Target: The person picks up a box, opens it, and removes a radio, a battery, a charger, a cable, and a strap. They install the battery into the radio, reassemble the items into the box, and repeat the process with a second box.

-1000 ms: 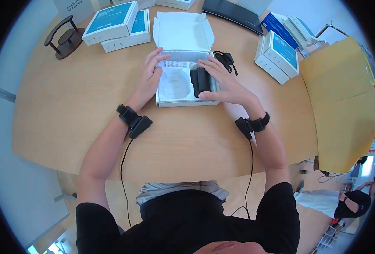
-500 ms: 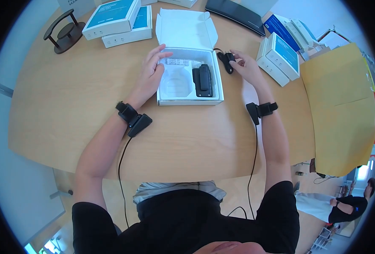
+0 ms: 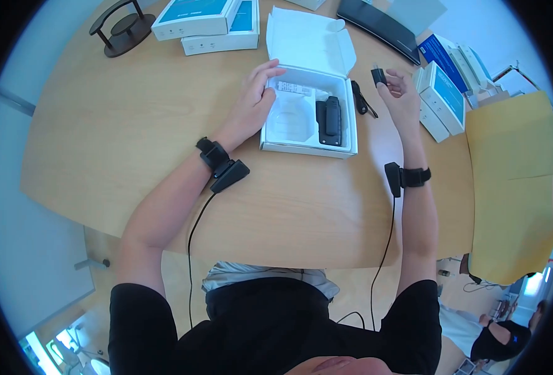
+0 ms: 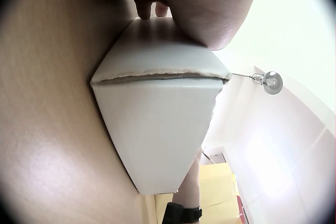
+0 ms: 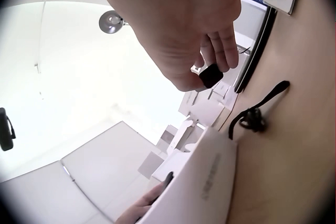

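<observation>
A white open box (image 3: 308,150) stands on the table with its lid folded back. My left hand (image 3: 251,103) rests at its left wall, fingers relaxed and the thumb by the rim. Inside, a black device with a clip (image 3: 331,122) sits in the right compartment; the left compartment is a round molded hollow. Right of the box, my right hand (image 3: 401,103) pinches a small black power plug (image 3: 378,76) between thumb and fingers, its prongs pointing away from me. In the right wrist view the plug (image 5: 211,76) shows above the table. A bundled black cable (image 3: 362,103) lies beside the box.
Blue-and-white boxes (image 3: 220,41) are stacked at the back left, near a dark wooden stand (image 3: 123,37). More boxes (image 3: 442,94) stand at the right, before a yellow sheet (image 3: 514,187). A closed black laptop (image 3: 379,31) lies at the back.
My right hand has left the box, reached the black plug beside it and lifted it away from the cable, to the right. The left hand has stayed at the box's left wall.
</observation>
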